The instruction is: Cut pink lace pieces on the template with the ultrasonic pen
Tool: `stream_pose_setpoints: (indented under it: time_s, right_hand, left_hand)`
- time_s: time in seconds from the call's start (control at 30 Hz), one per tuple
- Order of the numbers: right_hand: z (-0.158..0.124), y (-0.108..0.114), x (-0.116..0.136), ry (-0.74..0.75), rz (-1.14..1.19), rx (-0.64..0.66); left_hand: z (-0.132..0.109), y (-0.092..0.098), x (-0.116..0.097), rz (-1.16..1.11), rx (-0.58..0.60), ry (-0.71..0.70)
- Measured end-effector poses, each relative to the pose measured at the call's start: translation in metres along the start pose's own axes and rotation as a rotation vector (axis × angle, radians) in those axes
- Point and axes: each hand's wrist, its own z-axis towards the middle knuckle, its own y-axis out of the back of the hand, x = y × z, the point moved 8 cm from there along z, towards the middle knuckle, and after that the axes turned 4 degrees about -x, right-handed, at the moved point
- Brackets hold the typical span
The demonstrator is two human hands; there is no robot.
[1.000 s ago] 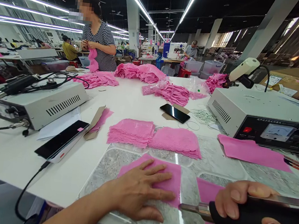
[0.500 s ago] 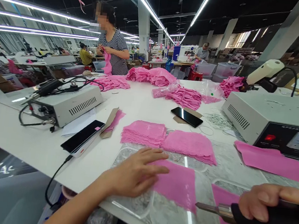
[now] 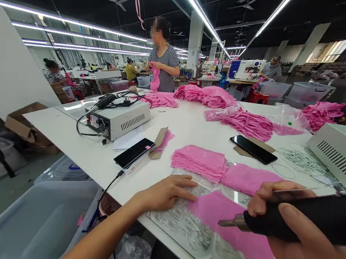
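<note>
My left hand point(image 3: 167, 192) reaches over the clear sheet on the table, fingers outstretched, their tips at the left corner of a pink fabric piece point(image 3: 228, 216). The thumb is mostly hidden. My right hand point(image 3: 302, 233) is wrapped round a black handheld tool point(image 3: 301, 214) with a pointed metal tip. That tip lies over the fabric piece; whether it touches cannot be told. Just beyond are two pink fabric stacks, the left stack point(image 3: 199, 162) and the right stack point(image 3: 249, 178), the latter partly covered by my right hand.
A black phone point(image 3: 135, 152) on a cable and another phone point(image 3: 254, 149) lie on the table. Grey electrical boxes stand left point(image 3: 130, 120) and right point(image 3: 340, 154). Pink fabric heaps point(image 3: 205, 95) lie at the back, where a person in stripes point(image 3: 165, 63) stands. Plastic bins point(image 3: 55, 211) are below left.
The view has turned left. The pink piece under my left hand now lies as a slanted shape, and my left hand has shifted left over the table. The right-hand tool has moved left onto the fabric.
</note>
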Motion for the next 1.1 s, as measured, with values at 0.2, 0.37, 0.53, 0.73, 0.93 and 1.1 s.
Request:
stream_pose_setpoints:
  time_s: [0.2, 0.37, 0.53, 0.73, 0.93, 1.1]
  right_hand:
    - [0.001, -0.050, -0.016, -0.010, 0.035, 0.129]
    - [0.003, -0.064, -0.027, 0.006, 0.038, 0.180]
    - [0.003, -0.069, -0.032, -0.012, 0.049, 0.183]
    - [0.004, -0.068, -0.034, -0.028, 0.040, 0.175]
    - [0.003, -0.069, -0.034, -0.028, 0.034, 0.172]
    - [0.001, -0.073, -0.032, -0.009, 0.016, 0.194]
  left_hand:
    - [-0.009, -0.005, 0.012, -0.040, -0.047, 0.022]
    - [-0.009, -0.008, 0.013, -0.064, -0.054, -0.001]
    - [-0.008, -0.010, 0.014, -0.070, -0.046, -0.027]
    - [-0.007, -0.010, 0.013, -0.067, -0.052, -0.030]
    - [-0.008, -0.008, 0.011, -0.063, -0.055, -0.014]
    - [-0.008, -0.007, 0.011, -0.057, -0.052, -0.006]
